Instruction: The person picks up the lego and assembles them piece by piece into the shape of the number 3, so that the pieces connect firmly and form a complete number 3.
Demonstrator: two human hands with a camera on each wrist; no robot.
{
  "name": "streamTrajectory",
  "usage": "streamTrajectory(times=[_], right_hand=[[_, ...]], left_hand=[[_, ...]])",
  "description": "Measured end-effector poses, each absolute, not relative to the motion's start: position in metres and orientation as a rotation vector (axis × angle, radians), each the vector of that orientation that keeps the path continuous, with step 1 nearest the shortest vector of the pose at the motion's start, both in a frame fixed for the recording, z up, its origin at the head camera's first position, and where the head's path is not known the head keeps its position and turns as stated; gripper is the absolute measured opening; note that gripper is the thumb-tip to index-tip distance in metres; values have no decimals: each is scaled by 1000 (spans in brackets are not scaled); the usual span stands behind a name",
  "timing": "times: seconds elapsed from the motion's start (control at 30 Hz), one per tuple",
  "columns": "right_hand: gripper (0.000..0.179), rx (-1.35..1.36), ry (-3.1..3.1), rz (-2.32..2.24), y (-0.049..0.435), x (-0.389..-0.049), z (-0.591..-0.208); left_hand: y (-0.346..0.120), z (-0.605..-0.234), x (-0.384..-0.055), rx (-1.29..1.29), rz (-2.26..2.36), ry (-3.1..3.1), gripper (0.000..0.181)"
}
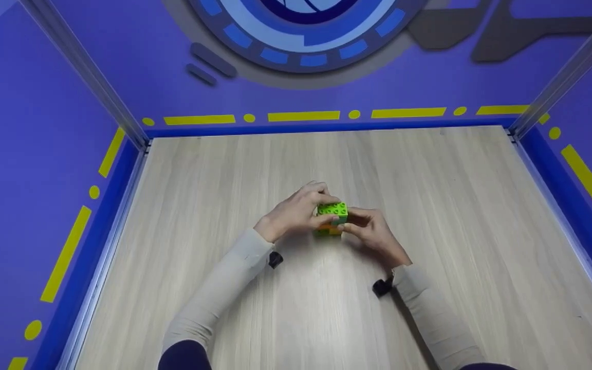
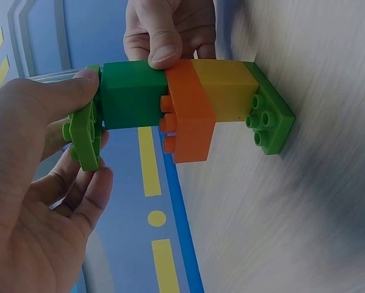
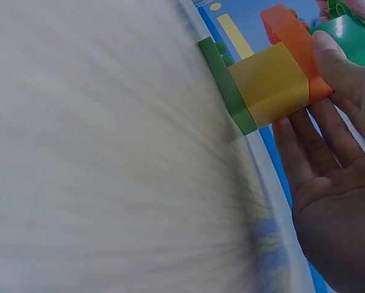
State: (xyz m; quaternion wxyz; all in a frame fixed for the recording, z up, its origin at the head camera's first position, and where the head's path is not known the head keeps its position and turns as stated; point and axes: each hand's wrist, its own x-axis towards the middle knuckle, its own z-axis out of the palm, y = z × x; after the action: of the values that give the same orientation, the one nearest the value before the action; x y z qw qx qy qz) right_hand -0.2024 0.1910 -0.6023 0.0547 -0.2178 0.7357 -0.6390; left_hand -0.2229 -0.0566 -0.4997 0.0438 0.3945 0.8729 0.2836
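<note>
A stack of toy building bricks stands between the hands. From bottom to top it has a green base plate [image 2: 275, 119], a yellow brick [image 2: 228, 91], an orange brick [image 2: 193, 122] and a darker green brick [image 2: 133, 97]. My left hand [image 1: 300, 209] pinches a light green studded plate [image 1: 333, 209] at the top, thumb on one side and fingertips on the other. Whether that plate is pressed fully onto the stack, I cannot tell. My right hand [image 1: 373, 231] holds the stack's side, its thumb [image 3: 332, 55] near the orange and darker green bricks.
A pale wood-grain table [image 1: 255, 169] lies under the hands. Blue panels [image 1: 121, 92] with yellow marks enclose its back and sides, joined by metal corner posts. Small black wrist cameras [image 1: 382, 288] hang by both sleeves.
</note>
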Motion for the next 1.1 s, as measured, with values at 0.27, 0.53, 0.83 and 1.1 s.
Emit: streamTrajectory(times=[0.27,0.53,0.83,1.1], right_hand=[[43,-654,2240,-1927,189,-201,-601],[42,-654,2238,-1923,191,-202,-601],[44,-652,2236,-1908,193,-201,-602],[42,-646,2237,-1905,193,-201,-600]], left_hand=[[-55,-497,-222,1218,823,2667,43],[-52,-493,-222,1230,766,2680,42],[-47,-490,-219,1222,707,2682,38],[-44,-486,-218,1198,631,2702,32]])
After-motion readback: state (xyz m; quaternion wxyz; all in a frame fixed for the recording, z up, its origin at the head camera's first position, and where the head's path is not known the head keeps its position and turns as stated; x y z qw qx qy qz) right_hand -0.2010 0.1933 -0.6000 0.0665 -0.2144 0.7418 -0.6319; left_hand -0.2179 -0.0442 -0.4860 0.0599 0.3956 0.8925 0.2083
